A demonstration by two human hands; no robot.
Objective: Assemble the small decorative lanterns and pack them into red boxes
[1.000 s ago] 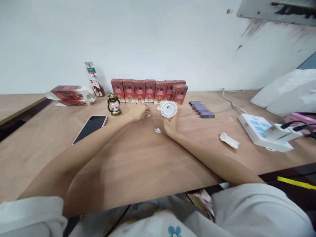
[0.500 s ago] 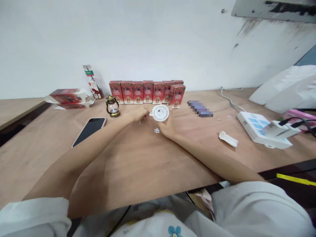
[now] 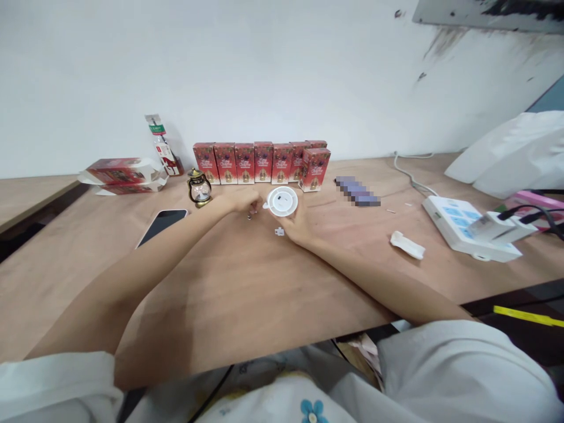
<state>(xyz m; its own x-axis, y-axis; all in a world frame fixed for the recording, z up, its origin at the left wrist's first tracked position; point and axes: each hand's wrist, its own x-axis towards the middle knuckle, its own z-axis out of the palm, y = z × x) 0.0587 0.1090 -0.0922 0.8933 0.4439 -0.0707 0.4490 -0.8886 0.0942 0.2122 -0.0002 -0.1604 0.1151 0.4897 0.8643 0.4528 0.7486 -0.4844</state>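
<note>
My right hand (image 3: 298,225) grips a white round lantern-like piece (image 3: 282,201) from its right side, its flat underside turned towards me. A small dark slot shows in the middle of that underside, and a small loop sticks out at its left. My left hand (image 3: 247,201) is just left of it, fingers curled down and pinched close to the table; what they hold, if anything, is too small to make out. Tiny shiny bits (image 3: 249,217) lie under its fingertips. A small white tabbed plastic piece (image 3: 279,231) rests on the table below the round piece.
Several red boxes (image 3: 263,163) stand along the wall. A bronze-coloured lantern (image 3: 200,188), a phone (image 3: 163,223), opened red cartons (image 3: 118,171) and a bottle (image 3: 166,154) are on the left. On the right are a blurred-out bluish item (image 3: 358,192), a white scrap (image 3: 408,245) and a power strip (image 3: 469,229).
My left hand has drawn slightly left, away from the round piece, and its fingers have dropped towards the tiny bits. The right hand keeps its hold, shifted slightly left.
</note>
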